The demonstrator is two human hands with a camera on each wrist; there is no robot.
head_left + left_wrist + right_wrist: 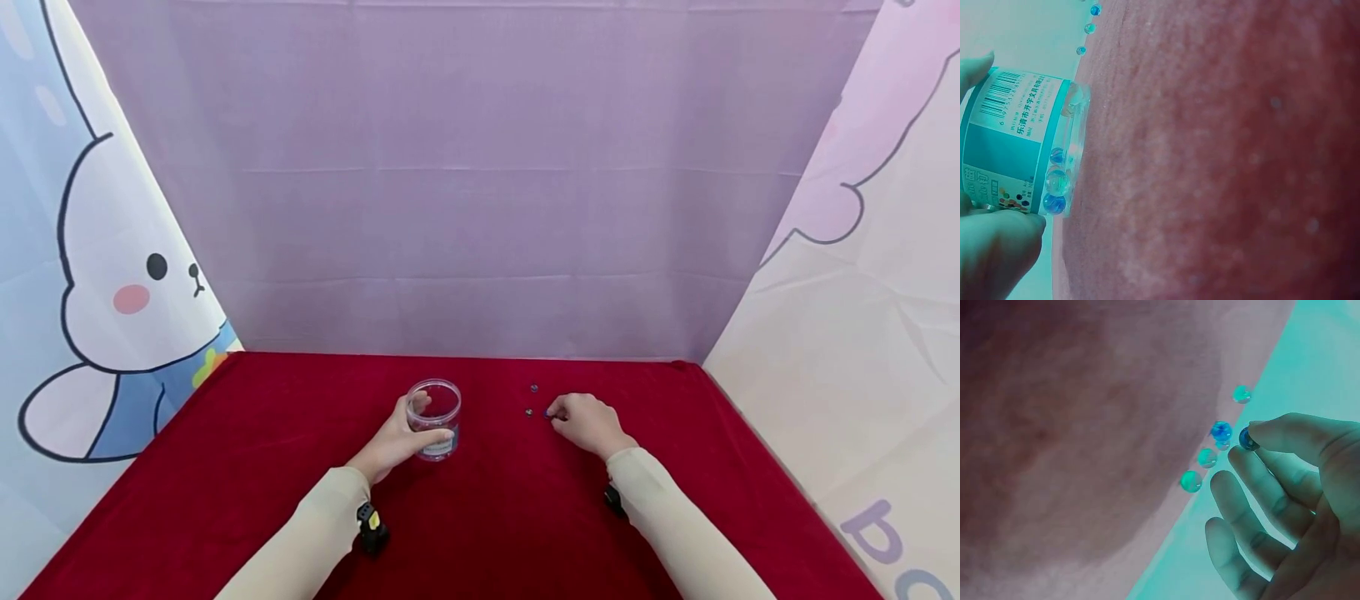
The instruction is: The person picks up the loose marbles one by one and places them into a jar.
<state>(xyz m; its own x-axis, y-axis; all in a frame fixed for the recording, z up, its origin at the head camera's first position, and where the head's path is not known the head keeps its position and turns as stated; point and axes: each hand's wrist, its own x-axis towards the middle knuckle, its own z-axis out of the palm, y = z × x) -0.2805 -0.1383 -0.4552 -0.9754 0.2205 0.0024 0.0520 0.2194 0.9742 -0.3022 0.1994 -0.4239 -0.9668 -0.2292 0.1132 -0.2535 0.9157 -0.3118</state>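
One dark-blue marble (pixel 1246 439), pinched in the right grip (pixel 588 423) to the right of the jar (pixel 438 417) that the left grip (pixel 396 436) clasps, might squirt away from the jar if squeezed off-centre

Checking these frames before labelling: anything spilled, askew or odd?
Nothing looks clearly spilled or damaged: the jar appears upright in the left hand, and a few loose marbles lie on the red cloth. Only oddity: both wrist views have a teal cast that the head view lacks.
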